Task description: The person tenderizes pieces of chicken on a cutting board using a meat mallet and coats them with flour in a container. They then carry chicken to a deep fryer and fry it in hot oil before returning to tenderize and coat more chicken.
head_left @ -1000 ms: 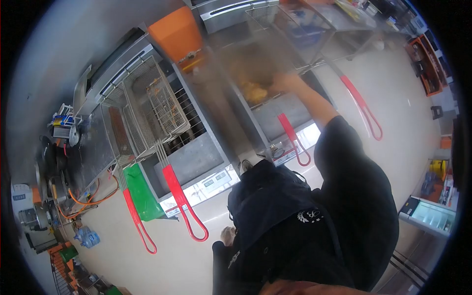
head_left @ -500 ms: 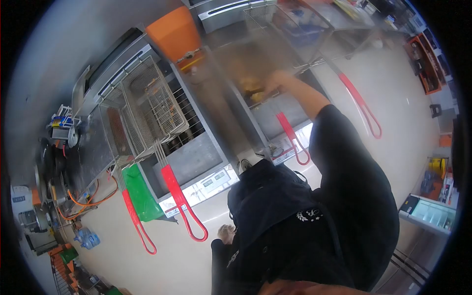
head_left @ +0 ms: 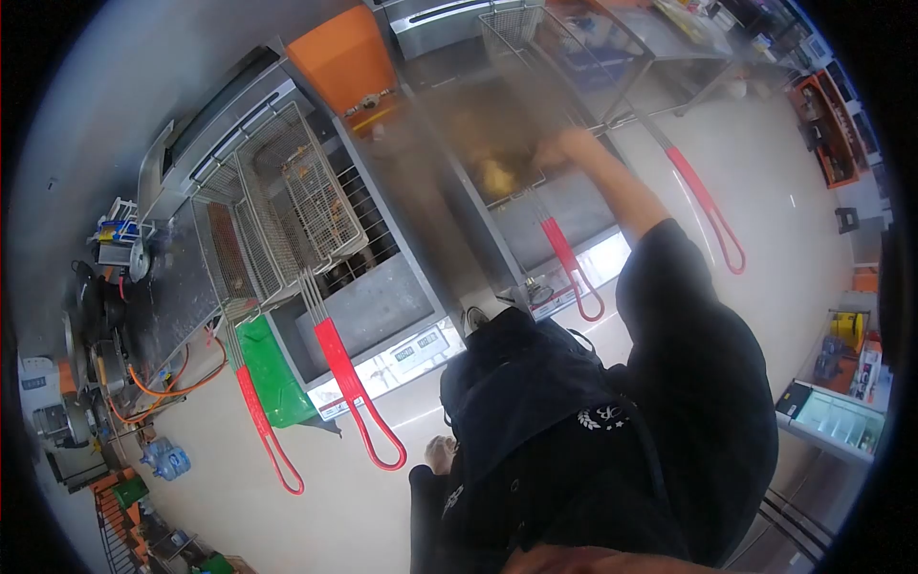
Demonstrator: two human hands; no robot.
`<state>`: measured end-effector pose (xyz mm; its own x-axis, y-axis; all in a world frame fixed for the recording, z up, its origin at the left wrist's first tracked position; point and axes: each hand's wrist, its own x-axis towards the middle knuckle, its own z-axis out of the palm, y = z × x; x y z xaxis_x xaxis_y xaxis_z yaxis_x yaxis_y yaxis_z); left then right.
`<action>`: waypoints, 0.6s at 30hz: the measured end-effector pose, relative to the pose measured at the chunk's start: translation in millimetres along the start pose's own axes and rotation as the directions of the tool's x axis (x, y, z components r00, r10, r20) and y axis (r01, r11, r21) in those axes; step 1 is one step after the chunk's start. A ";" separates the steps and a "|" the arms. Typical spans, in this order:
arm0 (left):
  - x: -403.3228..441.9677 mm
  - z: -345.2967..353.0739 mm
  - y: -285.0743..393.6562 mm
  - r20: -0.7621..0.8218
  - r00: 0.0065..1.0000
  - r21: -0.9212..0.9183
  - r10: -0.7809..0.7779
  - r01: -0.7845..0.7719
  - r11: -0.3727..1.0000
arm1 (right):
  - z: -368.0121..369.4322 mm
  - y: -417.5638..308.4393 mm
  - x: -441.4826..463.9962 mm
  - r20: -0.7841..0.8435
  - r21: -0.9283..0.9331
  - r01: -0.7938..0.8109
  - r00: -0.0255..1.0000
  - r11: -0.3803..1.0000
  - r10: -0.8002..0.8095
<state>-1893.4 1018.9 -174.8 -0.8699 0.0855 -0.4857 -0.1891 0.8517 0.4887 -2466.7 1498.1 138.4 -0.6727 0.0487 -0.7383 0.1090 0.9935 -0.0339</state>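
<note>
**Right hand in the haze over the golden food**

The golden food (head_left: 497, 177) sits inside the steaming vat (head_left: 564, 212), blurred by haze; a red handle (head_left: 564, 251) slants out over the vat's front edge, so I'd guess there's a basket under the food. Reaching in from the right of the vat, the right hand (head_left: 562, 148) is just beside the food. From where I'm standing I can't tell whether its fingers are closed on anything. This looks to me like handling of the food itself, with the red handle left alone.

The left hand (head_left: 441, 454) is low, well out in front of the vat, near the dark clothing (head_left: 535, 430); I can't make out whether it's open or gripping.

To the left of the vat, past a narrow metal strip, two wire baskets (head_left: 296, 196) rest side by side at another fryer (head_left: 359, 311). Another basket (head_left: 521, 29) is at the vat's far side.

Any move from here, I'd say, calls for steady, short motions, fingers and sleeve kept clear of the hot rim, since the haze hides so much.
</note>
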 end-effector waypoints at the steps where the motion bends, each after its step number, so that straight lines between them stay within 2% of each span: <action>1: 0.7 -0.7 0.2 -0.001 1.000 0.004 0.004 -0.004 1.000 | 0.2 -2.7 -7.6 -0.023 -0.005 0.023 0.999 1.000 -0.024; 2: 3.4 -1.8 0.1 -0.001 1.000 0.008 0.007 -0.007 1.000 | 0.5 -5.8 -14.3 -0.048 -0.010 0.045 0.998 0.999 -0.046; 5: 4.7 -2.9 1.5 -0.002 1.000 0.025 0.014 -0.014 1.000 | 21.0 -15.5 -5.1 -0.102 -0.264 0.135 0.981 0.955 -0.167; 8: 5.2 -5.7 2.5 -0.001 1.000 0.046 0.021 -0.021 0.999 | 47.6 -10.2 40.8 -0.113 -0.294 0.103 0.983 0.950 -0.142; 11: 4.3 -10.1 4.3 -0.002 1.000 0.057 0.022 -0.022 0.998 | 42.9 -1.4 55.6 0.025 -0.289 0.211 0.977 0.934 -0.213; 14: 2.9 -15.9 10.3 0.017 1.000 0.061 -0.009 0.008 0.998 | 38.8 19.0 65.4 0.119 0.163 0.008 0.992 0.987 -0.028; 17: 1.5 -21.8 15.4 0.004 1.000 0.054 -0.010 0.010 0.999 | 28.4 31.9 51.9 0.170 0.336 0.008 0.983 0.942 -0.069; 18: 1.3 -21.8 18.0 -0.052 0.997 0.058 0.058 -0.055 0.997 | 30.8 33.0 50.3 0.158 0.389 0.014 0.984 0.921 -0.082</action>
<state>-1907.8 1023.1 -150.8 -0.9020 0.1077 -0.4180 -0.1145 0.8741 0.4721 -2474.3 1530.2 79.4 -0.5554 -0.0495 -0.8301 0.3757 0.8756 -0.3035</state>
